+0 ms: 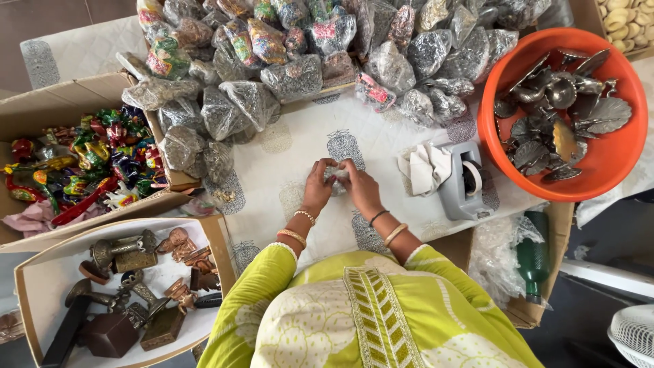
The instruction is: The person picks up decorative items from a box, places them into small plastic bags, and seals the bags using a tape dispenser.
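A: State the position of the hands.

B: The left hand (319, 185) and the right hand (359, 189) meet over the middle of the tabletop (286, 170), near its front edge. Both grasp one small packet (337, 176) wrapped in clear film; the fingers of each hand close on it from either side. The contents of the packet are too small to tell.

A: List the items behind the hands.

B: A heap of wrapped packets (306, 61) fills the rear of the tabletop, from the left edge to the right. Some show grey contents, some coloured. The heap lies well apart from the hands.

A: Items on the right?

B: A grey tape dispenser (464, 180) stands near the right edge, with a crumpled white cloth (424, 167) touching its left side. Beyond it sits an orange basin (606, 160) holding grey metal pieces (562, 112). A green bottle (535, 255) stands in a carton below the dispenser.

A: Items on the left?

B: A cardboard box (41, 112) holds bright coloured figures (88, 167). A second box (30, 272), nearer the front, holds brown and brass-coloured items (136, 286).

A: Obstructions?

B: Nothing lies between the hands and the dispenser.
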